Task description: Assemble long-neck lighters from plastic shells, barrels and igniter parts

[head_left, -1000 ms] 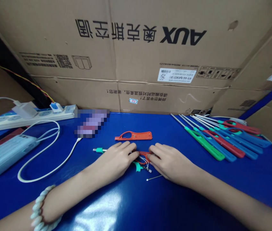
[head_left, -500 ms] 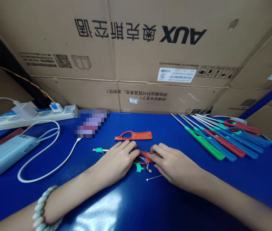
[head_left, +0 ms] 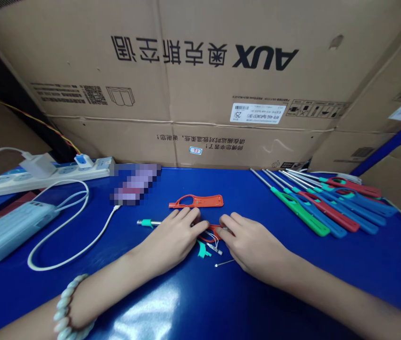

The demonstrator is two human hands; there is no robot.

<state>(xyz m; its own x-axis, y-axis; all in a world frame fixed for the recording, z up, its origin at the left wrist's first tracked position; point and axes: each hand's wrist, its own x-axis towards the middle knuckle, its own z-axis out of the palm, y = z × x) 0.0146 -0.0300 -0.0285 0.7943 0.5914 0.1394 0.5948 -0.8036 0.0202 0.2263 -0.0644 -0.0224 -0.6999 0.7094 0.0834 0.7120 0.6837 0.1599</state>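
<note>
An orange lighter casing half [head_left: 216, 231] lies on the blue table between my hands. My left hand [head_left: 179, 233] closes over its left part, where a metal tube [head_left: 156, 223] with a green collar [head_left: 146, 223] sticks out. My right hand [head_left: 246, 233] has its fingers bent and pinched at the casing's right end; what they press there is hidden. White wires with a small igniter [head_left: 216, 249] and a green trigger [head_left: 203, 250] lie just in front. A thin metal rod [head_left: 224, 263] runs under my right hand. Behind lies the other orange casing half [head_left: 205, 201], inner side up.
Several long-necked lighters in green, blue and red [head_left: 328, 204] lie at the right. On the left are a power strip [head_left: 103, 167], a light-blue power bank [head_left: 12, 231], a white cable [head_left: 32, 245] and a pixelated phone [head_left: 136, 183]. A cardboard sheet [head_left: 193, 85] stands behind.
My right hand has shifted slightly left, its fingers bending closer over the casing end. The igniter and green trigger have shifted slightly. My left hand stays over the casing.
</note>
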